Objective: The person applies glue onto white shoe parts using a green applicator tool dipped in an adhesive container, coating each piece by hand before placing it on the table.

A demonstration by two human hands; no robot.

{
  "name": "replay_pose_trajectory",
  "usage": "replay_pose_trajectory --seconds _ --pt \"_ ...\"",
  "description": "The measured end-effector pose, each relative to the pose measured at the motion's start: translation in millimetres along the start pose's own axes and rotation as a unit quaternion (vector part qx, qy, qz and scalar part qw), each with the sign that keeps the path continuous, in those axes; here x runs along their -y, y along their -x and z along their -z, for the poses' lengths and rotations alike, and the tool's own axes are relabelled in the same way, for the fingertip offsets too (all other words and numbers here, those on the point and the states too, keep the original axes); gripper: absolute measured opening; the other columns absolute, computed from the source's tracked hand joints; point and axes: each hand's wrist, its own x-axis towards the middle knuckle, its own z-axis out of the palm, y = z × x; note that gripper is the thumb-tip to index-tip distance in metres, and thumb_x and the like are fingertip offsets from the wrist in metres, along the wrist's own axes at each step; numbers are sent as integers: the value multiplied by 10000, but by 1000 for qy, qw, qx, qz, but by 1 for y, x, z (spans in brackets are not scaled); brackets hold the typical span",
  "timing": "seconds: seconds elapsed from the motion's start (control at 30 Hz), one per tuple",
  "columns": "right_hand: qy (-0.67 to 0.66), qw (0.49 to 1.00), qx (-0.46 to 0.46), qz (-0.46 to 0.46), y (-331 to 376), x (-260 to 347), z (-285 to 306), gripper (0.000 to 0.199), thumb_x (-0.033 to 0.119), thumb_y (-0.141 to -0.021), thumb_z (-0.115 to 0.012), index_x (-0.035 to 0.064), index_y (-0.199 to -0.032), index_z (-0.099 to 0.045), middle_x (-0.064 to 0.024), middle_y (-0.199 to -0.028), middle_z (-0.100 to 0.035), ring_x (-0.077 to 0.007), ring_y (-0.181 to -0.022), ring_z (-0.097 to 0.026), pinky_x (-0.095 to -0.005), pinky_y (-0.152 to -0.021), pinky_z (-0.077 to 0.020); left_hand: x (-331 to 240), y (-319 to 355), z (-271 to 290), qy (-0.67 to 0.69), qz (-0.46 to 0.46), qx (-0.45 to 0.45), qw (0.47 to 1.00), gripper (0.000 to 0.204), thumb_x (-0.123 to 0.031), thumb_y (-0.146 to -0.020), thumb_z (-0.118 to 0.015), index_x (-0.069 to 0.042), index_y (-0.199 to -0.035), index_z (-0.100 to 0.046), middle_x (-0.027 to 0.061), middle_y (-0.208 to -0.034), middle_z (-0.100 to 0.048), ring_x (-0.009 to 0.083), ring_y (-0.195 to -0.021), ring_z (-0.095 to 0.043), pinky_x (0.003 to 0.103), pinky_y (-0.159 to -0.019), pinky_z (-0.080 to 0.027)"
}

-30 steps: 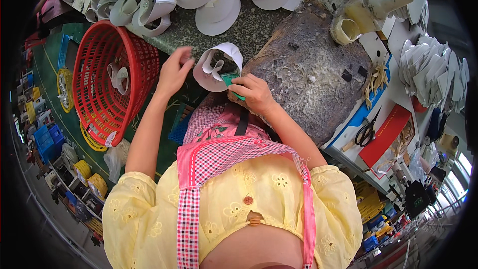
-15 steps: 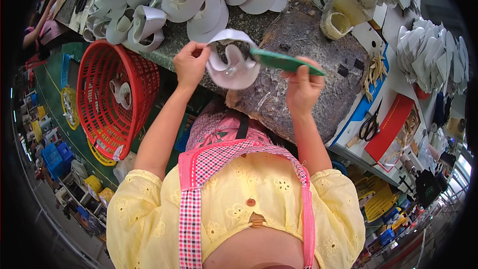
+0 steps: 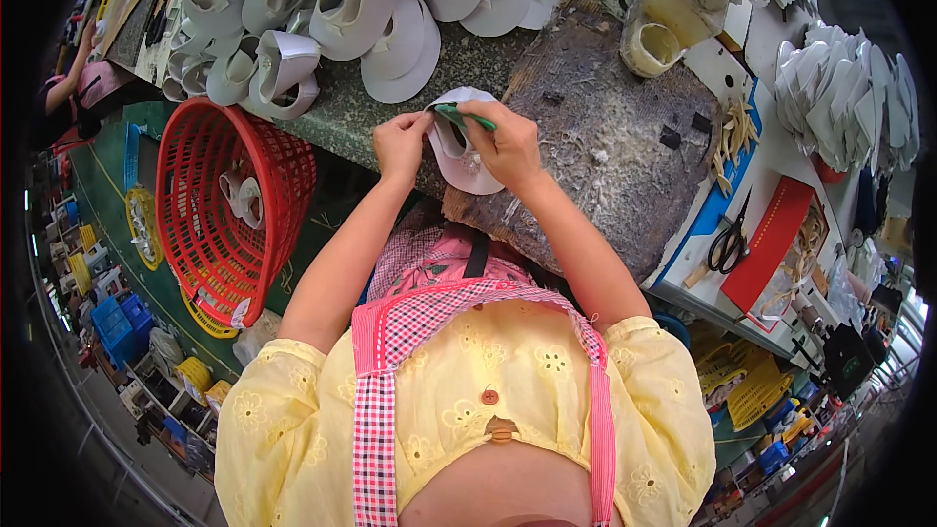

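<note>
Head view, looking down: the left hand (image 3: 400, 141) pinches the edge of a white shoe piece (image 3: 459, 151) at the near edge of the surface (image 3: 508, 63), while the right hand (image 3: 508, 141) grips a green brush (image 3: 464, 118) against it, possibly spreading glue. Many similar white pieces (image 3: 390, 15) lie piled beyond; a red basket (image 3: 229, 210) to the left holds only a couple.
</note>
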Motion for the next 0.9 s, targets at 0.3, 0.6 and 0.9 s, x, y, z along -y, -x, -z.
replay_pose_trajectory --seconds 0.3,0.6,0.9 --pt "44 997 -8 -56 -2 16 -10 93 69 -747 -576 75 -838 -558 -103 -729 -590 -270 -590 -581 -326 -508 -463 4 10 -7 114 61 -55 990 138 -112 -754 -619 13 -806 -645 25 -698 -606 71 -583 -531 194 -528 -427" --pt "27 996 23 -87 -14 16 -2 108 59 -767 -570 54 -874 -587 -113 -620 -563 -153 -498 -538 -250 -497 -425 14 5 -11 34 -5 -61 998 179 -140 -759 -626 29 -816 -643 23 -676 -607 71 -576 -532 204 -537 -427" --pt "-117 966 101 -208 -24 23 27 97 50 -770 -575 51 -861 -609 -45 -700 -610 -116 -552 -549 -230 -510 -442 10 6 8 41 -10 -39 998 161 -114 -757 -624 19 -846 -644 23 -714 -615 63 -585 -513 199 -542 -419"
